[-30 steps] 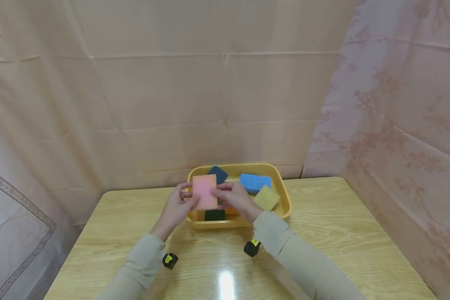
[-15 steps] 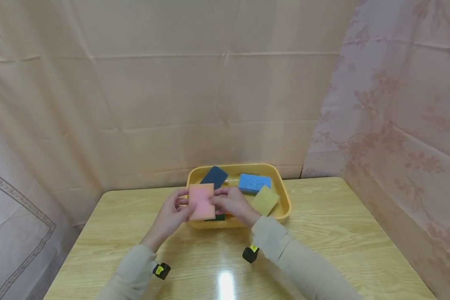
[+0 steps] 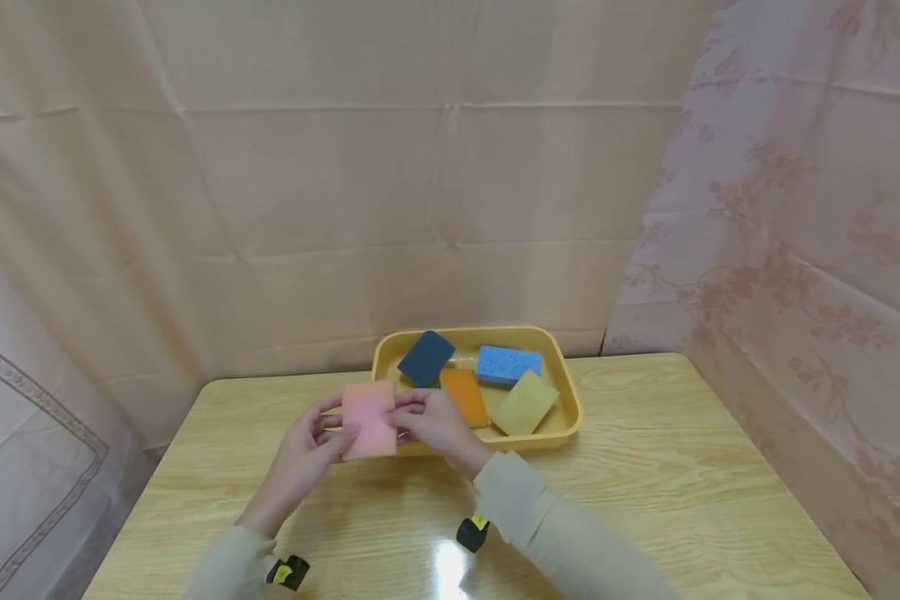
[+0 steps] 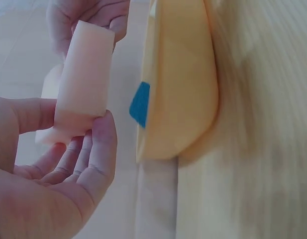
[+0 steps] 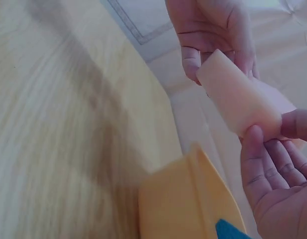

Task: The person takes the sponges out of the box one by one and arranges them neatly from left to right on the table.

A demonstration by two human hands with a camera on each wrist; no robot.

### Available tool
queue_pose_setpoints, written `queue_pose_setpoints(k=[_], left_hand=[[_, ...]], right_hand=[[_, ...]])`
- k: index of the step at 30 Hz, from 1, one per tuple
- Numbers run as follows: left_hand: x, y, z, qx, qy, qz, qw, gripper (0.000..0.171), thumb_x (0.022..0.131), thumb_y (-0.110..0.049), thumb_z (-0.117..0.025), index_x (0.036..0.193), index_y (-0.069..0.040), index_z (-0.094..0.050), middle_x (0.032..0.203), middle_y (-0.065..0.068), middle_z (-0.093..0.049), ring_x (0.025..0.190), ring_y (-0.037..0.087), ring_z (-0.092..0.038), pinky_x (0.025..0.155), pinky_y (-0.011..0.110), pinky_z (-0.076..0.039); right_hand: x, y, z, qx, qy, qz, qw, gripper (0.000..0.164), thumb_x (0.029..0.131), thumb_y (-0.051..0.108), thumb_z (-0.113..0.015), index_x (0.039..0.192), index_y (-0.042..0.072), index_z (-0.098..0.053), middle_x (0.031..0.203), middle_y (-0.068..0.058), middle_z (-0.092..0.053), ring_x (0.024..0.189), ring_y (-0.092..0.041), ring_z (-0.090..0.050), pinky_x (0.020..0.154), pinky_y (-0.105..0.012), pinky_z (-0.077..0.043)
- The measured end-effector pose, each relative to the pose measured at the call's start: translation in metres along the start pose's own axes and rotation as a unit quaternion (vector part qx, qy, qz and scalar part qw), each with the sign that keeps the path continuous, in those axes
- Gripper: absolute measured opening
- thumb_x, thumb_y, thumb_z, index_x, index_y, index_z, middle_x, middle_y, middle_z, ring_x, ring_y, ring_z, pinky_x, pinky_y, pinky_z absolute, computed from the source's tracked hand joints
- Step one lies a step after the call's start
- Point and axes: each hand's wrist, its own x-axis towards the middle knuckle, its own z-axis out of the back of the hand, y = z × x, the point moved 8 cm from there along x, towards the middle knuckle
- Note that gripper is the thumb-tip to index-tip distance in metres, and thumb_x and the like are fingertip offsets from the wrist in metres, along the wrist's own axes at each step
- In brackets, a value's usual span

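A pink sponge [image 3: 369, 417] is pinched between my two hands, over the left front part of the yellow tray [image 3: 574, 400] in the head view. My left hand [image 3: 300, 450] grips its left side, thumb on the face toward me and fingers behind. At the opposite side, my right hand [image 3: 441, 429] pinches it between thumb and fingers. Both wrist views show the held sponge [image 4: 86, 69] as a thick block, dented where the fingertips press.
Inside the tray lie a dark blue sponge [image 3: 426, 358], a speckled blue sponge [image 3: 508, 365], an orange sponge [image 3: 464, 397] and a yellow sponge [image 3: 526, 404]. The wooden table [image 3: 645, 475] ends at a hanging curtain [image 3: 307, 208] behind the tray.
Both hands have carried the pink sponge left and toward me, from over the tray's middle left to its front left corner. The orange sponge has come into fuller view.
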Motion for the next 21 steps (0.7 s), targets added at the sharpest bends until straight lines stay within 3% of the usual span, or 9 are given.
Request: queue_pose_setpoints(k=[9, 15, 21], left_hand=[[-0.018, 0.022, 0.025, 0.001, -0.023, 0.014, 0.9996, 0.06, 0.099, -0.024, -0.069, 0.149, -0.006, -0.041, 0.133, 0.023, -0.058, 0.102, 0.021, -0.067, 0.079, 0.029, -0.059], [-0.024, 0.032, 0.038, 0.007, -0.035, 0.009, 0.9993, 0.058, 0.1, -0.02, -0.068, 0.148, -0.004, -0.042, 0.131, 0.024, -0.058, 0.097, 0.014, -0.067, 0.078, 0.027, -0.059], [-0.03, 0.046, 0.053, 0.028, -0.034, 0.036, 0.9984, 0.061, 0.1, -0.025, -0.067, 0.15, -0.002, -0.039, 0.132, 0.025, -0.057, 0.096, 0.014, -0.066, 0.077, 0.028, -0.059]], right_hand=[[-0.008, -0.012, -0.035, 0.014, 0.031, 0.014, 0.999, 0.029, 0.09, 0.003, -0.076, 0.116, -0.007, -0.066, 0.096, -0.009, -0.071, 0.077, -0.018, -0.069, 0.071, -0.042, -0.062], [-0.016, -0.022, -0.055, 0.018, 0.043, 0.02, 0.999, 0.045, 0.092, -0.001, -0.072, 0.135, -0.007, -0.059, 0.113, -0.012, -0.069, 0.093, -0.025, -0.072, 0.077, -0.047, -0.061], [-0.022, -0.031, -0.081, -0.057, 0.043, 0.069, 0.995, 0.055, 0.09, 0.004, -0.074, 0.143, 0.006, -0.057, 0.109, 0.001, -0.061, 0.085, -0.011, -0.063, 0.071, -0.022, -0.055]])
